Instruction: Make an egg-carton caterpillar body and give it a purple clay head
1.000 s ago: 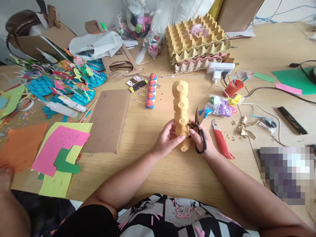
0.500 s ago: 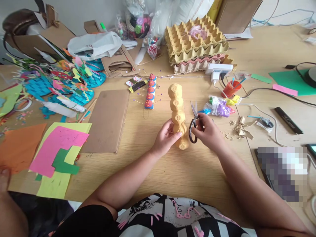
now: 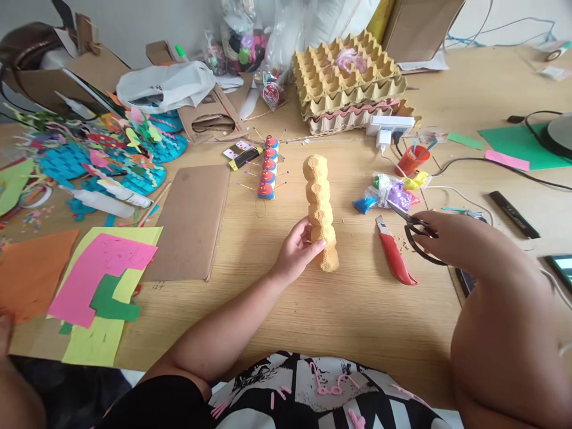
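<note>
A bumpy yellow strip of egg carton (image 3: 319, 196) stands out from my left hand (image 3: 295, 250), whose thumb and fingers are closed round its near end. Off to the right, my right hand (image 3: 451, 238) grips black-handled scissors (image 3: 413, 225), blades pointing left and away from me. Below the blades lies a red utility knife (image 3: 395, 253) on the table. Beyond the strip, to its left, stands a small red, white and blue segmented figure (image 3: 269, 170) with pins sticking out of its sides.
Egg trays (image 3: 348, 77) are stacked at the back beside a white power strip (image 3: 391, 125). Bagged coloured clay (image 3: 391, 193) and a red cup (image 3: 413, 159) sit at right. Brown cardboard (image 3: 187, 220) and coloured paper (image 3: 100, 268) lie left. Another person's hand (image 3: 4, 333) shows at the left edge.
My right hand has carried the scissors away from the strip to the right, and the red utility knife now shows. My left hand still holds the strip in nearly the same place.
</note>
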`<state>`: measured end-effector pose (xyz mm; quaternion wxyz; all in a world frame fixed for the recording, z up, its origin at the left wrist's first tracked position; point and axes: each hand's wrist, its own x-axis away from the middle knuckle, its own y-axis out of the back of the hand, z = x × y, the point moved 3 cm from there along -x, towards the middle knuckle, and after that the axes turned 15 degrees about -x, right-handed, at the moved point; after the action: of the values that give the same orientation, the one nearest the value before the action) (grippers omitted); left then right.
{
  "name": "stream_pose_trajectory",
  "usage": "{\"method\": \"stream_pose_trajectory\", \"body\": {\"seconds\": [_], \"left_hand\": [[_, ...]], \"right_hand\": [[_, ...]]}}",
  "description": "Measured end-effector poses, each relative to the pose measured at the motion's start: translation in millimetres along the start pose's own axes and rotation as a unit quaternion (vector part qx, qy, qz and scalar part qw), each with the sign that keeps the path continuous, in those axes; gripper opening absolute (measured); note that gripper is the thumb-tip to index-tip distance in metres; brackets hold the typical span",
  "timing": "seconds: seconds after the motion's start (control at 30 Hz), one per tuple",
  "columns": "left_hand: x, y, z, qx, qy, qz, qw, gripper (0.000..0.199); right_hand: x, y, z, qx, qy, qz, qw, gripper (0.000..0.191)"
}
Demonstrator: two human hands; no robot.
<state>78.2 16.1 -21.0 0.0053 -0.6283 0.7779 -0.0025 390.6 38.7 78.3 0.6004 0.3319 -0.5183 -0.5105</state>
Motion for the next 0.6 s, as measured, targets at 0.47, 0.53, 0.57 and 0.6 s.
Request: {"method": "stream_pose_trajectory", "body": {"seconds": [0.47,0.53,0.57,0.6], "left_hand": [[-1.4,0.3,1.2,0.007,0.009,-0.008,1.0,0.073],[-1.6,0.4,1.5,0.007,0.009,-0.006,1.0,0.073],[-1.6,0.4,1.5,0.008,0.009,-0.006,1.0,0.073],[-1.6,0.3,1.3,0.009,0.008,-0.005,1.0,0.073]], "right_hand": [[-15.4,-19.3,3.7,0.026,-0.117,0.08,0.99,0.037],[-16.8,-21.6,2.9,0.024,-0.116,0.072,0.99,0.037],[-17.7,-22.7,2.0,0.024,-0.117,0.072,0.99,0.039],[-18.6,-23.6,0.9,0.026,-0.122,0.075,0.989,0.042]]}}
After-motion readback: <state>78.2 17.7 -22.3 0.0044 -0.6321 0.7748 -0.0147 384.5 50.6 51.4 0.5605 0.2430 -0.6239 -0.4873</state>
